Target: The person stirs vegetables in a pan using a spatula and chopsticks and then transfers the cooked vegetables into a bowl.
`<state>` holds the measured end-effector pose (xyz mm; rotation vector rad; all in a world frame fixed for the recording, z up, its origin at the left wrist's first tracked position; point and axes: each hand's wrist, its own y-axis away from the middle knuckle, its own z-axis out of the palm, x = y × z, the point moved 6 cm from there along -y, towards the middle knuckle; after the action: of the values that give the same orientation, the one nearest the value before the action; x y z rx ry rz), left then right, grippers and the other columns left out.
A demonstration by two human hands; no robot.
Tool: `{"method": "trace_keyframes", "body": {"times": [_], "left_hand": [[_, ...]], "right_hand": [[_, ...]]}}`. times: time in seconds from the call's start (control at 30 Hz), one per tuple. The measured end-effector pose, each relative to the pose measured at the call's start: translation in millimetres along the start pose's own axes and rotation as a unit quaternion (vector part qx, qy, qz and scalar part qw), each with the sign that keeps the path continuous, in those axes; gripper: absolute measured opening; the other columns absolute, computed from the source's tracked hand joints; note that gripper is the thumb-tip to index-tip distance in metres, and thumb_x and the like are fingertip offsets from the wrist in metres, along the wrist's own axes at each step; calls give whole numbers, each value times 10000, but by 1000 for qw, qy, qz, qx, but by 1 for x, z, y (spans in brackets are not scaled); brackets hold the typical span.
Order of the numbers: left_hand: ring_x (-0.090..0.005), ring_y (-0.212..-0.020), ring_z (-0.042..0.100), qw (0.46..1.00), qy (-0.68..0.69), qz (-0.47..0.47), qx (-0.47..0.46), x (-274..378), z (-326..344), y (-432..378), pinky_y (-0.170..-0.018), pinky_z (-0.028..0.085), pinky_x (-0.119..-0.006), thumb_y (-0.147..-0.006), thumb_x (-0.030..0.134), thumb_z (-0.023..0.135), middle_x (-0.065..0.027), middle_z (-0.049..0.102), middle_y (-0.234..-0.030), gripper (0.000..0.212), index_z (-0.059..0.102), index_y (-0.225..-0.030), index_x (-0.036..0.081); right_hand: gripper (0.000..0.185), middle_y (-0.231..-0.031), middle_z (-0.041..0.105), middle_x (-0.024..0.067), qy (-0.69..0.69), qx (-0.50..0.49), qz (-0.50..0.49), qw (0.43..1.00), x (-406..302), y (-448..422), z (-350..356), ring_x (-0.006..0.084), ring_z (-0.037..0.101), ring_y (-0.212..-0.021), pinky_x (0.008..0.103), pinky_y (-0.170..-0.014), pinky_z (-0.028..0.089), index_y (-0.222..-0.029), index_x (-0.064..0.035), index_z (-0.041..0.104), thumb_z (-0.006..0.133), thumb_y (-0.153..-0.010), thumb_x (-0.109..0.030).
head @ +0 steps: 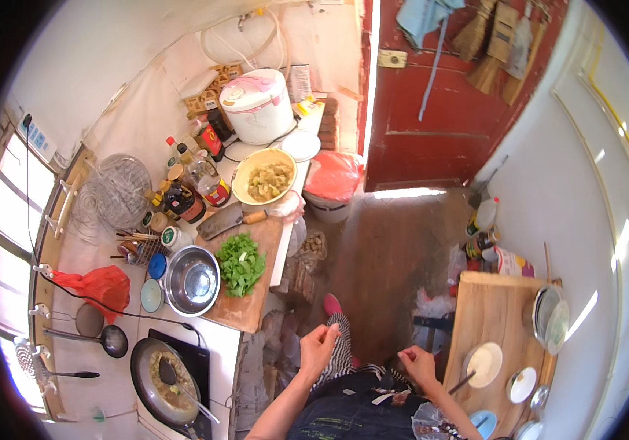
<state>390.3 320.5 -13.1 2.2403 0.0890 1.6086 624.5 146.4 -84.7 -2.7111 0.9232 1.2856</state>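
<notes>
My left hand is in the air in front of my body, fingers curled and bunched at the tips, with nothing visible in it. My right hand is also raised, its fingers bent inward and no object showing. Left of me, a wok sits on a black induction cooker; cooked food and a metal spatula are in it. Chopped green leaves lie on a wooden cutting board beside a cleaver. A steel basin overlaps the board's edge.
A yellow bowl of food stands near a rice cooker and several sauce bottles. To my right, a wooden table carries bowls and stacked plates. A lined bucket stands near the red door.
</notes>
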Motion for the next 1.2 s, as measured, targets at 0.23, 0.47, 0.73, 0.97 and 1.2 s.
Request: {"method": "trace_keyframes", "body": {"times": [0.23,0.47,0.73,0.97,1.2], "left_hand": [[-35,-495,410,997,41,-17,55,7,-26,-105,-465,334,-242,-882,288,625,8,490,-496,340,640,-697,3],[-50,-510,469,985,84,-51,145,24,-77,-186,-488,382,-242,-885,314,623,-2,539,-530,343,643,-736,5],[-38,-517,470,937,157,-111,292,18,-115,-217,-470,355,-191,-914,268,586,1,565,-622,307,606,-745,13],[-36,-529,424,833,231,-161,476,17,-99,-218,-499,323,-206,-914,276,591,27,502,-555,331,619,-722,8],[-21,-503,418,732,275,-200,590,45,-35,-241,-468,309,-191,-909,270,604,33,507,-547,324,616,-710,14]], "right_hand": [[198,-676,660,104,36,-36,-93,994,-83,-134,21,186,645,-601,305,-564,501,-836,-52,666,703,-798,-242],[119,-728,639,89,34,-69,-230,970,-245,-296,39,218,631,-643,321,-594,495,-792,-66,655,677,-787,-183],[132,-752,615,88,190,-55,-410,891,-420,-474,102,289,624,-652,383,-582,489,-750,-89,634,645,-773,-219],[252,-921,579,105,277,-138,-508,804,-486,-572,206,287,634,-717,412,-621,499,-919,-81,636,680,-766,-275],[332,-982,545,134,413,-214,-539,703,-483,-589,265,295,648,-746,419,-627,516,-958,-30,577,676,-764,-280]]}}
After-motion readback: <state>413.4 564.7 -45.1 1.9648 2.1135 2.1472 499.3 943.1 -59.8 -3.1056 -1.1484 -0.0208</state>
